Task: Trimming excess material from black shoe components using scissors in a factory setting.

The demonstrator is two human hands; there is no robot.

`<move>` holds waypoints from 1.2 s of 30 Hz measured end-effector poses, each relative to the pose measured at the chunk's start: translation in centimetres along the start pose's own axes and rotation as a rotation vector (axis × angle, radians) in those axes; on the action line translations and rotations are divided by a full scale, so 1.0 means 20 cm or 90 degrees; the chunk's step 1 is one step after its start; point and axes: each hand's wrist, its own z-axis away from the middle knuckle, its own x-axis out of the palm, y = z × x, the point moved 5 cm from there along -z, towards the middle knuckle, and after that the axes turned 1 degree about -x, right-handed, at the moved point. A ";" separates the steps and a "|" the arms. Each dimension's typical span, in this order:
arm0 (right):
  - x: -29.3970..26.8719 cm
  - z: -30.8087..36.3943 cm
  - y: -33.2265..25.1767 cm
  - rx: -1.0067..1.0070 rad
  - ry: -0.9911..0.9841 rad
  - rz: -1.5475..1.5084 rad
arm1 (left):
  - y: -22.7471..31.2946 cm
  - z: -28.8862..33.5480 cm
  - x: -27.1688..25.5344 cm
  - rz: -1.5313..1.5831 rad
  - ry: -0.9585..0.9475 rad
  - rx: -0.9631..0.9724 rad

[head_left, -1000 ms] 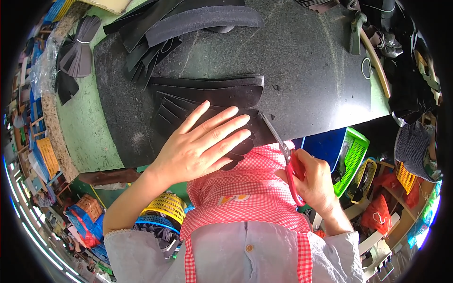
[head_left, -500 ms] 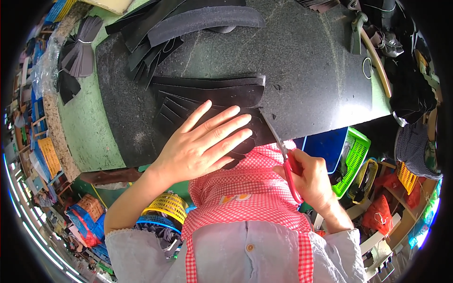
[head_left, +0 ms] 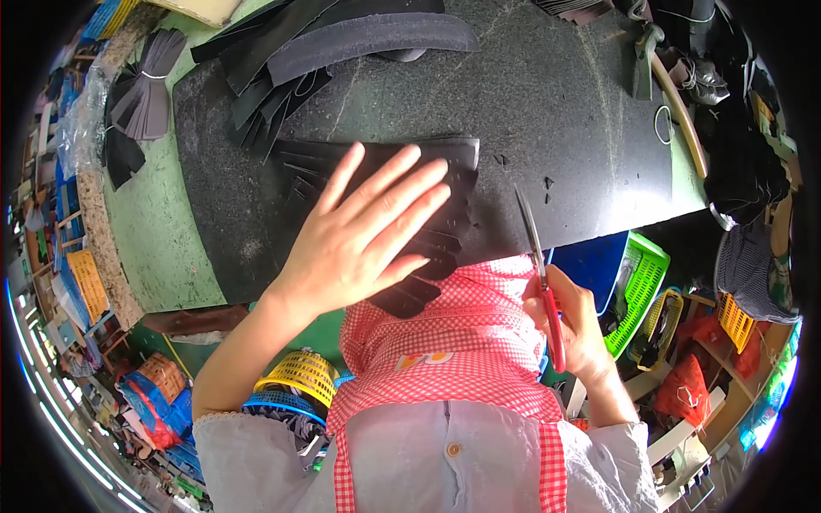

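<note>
My left hand [head_left: 351,224] is spread with its fingers apart over a fan of black cut pieces [head_left: 447,190], hiding the middle of the fan. Some rounded ends of the pieces hang past the near edge of the dark board [head_left: 599,128]. In my right hand [head_left: 575,318] is a pair of scissors with red handles [head_left: 530,222], the fingers wrapped round the grips. The blades look closed and point away from me over the board, to the right of the fan and apart from it. Small black scraps [head_left: 548,183] lie beside the blades.
Dark strips [head_left: 368,41] are piled at the far left of the board, with a tied grey bundle [head_left: 154,85] on the green tabletop [head_left: 154,231]. A hammer-like tool [head_left: 647,64] lies at the far right. Below the table's right edge stands a green basket [head_left: 641,291].
The scissors have come away from the black pieces, moving right, and their blades have closed. My left hand has shifted slightly left and away from me. More small scraps show on the board.
</note>
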 end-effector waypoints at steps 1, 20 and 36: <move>0.01 0.01 0.00 -0.029 0.015 0.013 | 0.01 0.02 0.01 0.028 -0.004 0.008; 0.05 -0.03 -0.09 -0.102 0.082 0.268 | 0.00 0.06 0.00 0.063 -0.036 0.043; 0.02 -0.02 -0.10 -0.042 0.043 0.205 | -0.01 0.07 -0.01 0.091 -0.037 0.075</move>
